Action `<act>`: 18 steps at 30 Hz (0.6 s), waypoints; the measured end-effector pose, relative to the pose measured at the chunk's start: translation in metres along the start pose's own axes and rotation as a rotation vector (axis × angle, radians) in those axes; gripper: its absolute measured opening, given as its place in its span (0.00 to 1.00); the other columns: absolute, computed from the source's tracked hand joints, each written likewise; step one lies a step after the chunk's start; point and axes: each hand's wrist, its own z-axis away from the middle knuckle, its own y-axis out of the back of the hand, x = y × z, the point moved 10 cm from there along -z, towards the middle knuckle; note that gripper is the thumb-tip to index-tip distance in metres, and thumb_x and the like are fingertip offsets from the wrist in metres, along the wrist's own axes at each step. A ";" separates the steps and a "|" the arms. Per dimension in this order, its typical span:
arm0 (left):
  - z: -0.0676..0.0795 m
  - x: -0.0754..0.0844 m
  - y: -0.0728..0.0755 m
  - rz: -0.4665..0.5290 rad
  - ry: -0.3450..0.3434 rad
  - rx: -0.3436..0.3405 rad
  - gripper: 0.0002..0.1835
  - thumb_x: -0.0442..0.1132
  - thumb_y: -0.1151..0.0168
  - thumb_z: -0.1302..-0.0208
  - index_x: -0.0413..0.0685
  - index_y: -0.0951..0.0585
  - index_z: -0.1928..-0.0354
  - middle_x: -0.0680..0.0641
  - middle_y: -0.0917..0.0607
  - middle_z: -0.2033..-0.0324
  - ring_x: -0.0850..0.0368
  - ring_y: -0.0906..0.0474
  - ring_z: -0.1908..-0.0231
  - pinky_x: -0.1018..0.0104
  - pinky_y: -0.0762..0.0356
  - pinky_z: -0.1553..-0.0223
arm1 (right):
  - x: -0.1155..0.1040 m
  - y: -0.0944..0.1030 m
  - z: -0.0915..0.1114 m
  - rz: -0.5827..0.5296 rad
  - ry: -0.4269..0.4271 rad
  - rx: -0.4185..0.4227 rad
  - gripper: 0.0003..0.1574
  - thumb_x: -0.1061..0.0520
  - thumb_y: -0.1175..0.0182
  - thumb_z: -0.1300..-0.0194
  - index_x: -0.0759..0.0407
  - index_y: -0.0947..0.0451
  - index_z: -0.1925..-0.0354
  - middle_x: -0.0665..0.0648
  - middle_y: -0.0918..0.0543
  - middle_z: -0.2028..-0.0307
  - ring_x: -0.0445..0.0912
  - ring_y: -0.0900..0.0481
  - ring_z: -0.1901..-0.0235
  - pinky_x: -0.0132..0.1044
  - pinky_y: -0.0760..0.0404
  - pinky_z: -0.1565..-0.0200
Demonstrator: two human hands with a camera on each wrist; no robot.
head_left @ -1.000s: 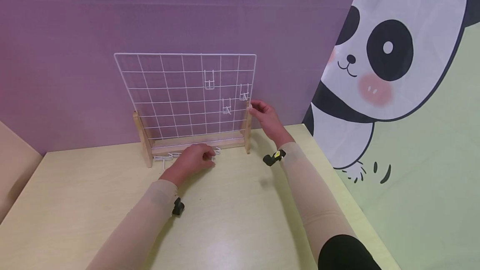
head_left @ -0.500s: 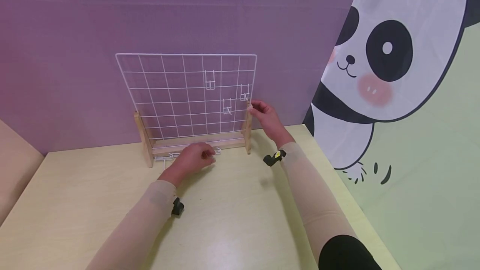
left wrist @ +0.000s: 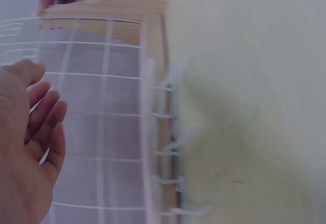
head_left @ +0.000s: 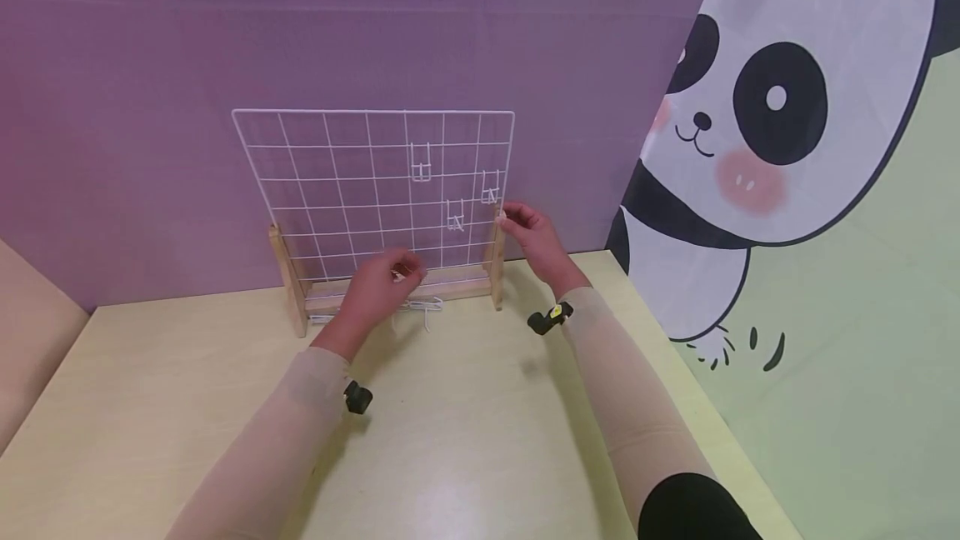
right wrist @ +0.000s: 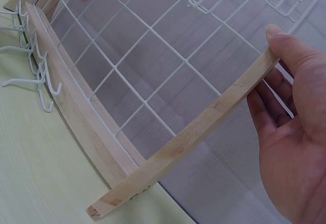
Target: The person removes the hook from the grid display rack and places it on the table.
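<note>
The left hand (head_left: 373,286), fingers curled with no clear sign whether they held anything, hung before the lower middle of the wire grid (head_left: 367,112), just above the loose white hooks (head_left: 426,305), which ran left to right along the wooden base and lay nearer to it than to the right hand (head_left: 534,238). The right hand pinched the top of the right upright (right wrist: 178,142); pale table (head_left: 450,432) lay in front, purple wall (head_left: 375,32) behind.
</note>
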 end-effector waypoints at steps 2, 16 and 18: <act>-0.003 0.009 0.013 0.041 -0.006 0.058 0.13 0.41 0.32 0.21 0.39 0.14 0.44 0.41 0.13 0.51 0.43 0.16 0.47 0.44 0.17 0.40 | 0.001 -0.001 0.000 0.001 0.001 -0.002 0.22 0.55 0.33 0.19 0.62 0.17 0.33 0.55 0.14 0.42 0.49 0.20 0.37 0.49 0.29 0.23; -0.025 0.068 0.082 0.157 -0.202 0.404 0.13 0.33 0.27 0.27 0.35 0.15 0.45 0.38 0.14 0.50 0.42 0.17 0.48 0.46 0.18 0.41 | 0.003 -0.009 -0.001 0.004 -0.008 0.006 0.23 0.55 0.33 0.19 0.63 0.18 0.32 0.54 0.14 0.43 0.50 0.20 0.37 0.49 0.29 0.23; -0.026 0.076 0.088 0.157 -0.240 0.436 0.14 0.32 0.27 0.27 0.34 0.16 0.44 0.38 0.15 0.50 0.42 0.17 0.48 0.46 0.18 0.41 | 0.003 -0.010 -0.001 0.009 -0.010 0.006 0.24 0.54 0.33 0.19 0.63 0.18 0.32 0.54 0.15 0.43 0.50 0.21 0.37 0.49 0.29 0.23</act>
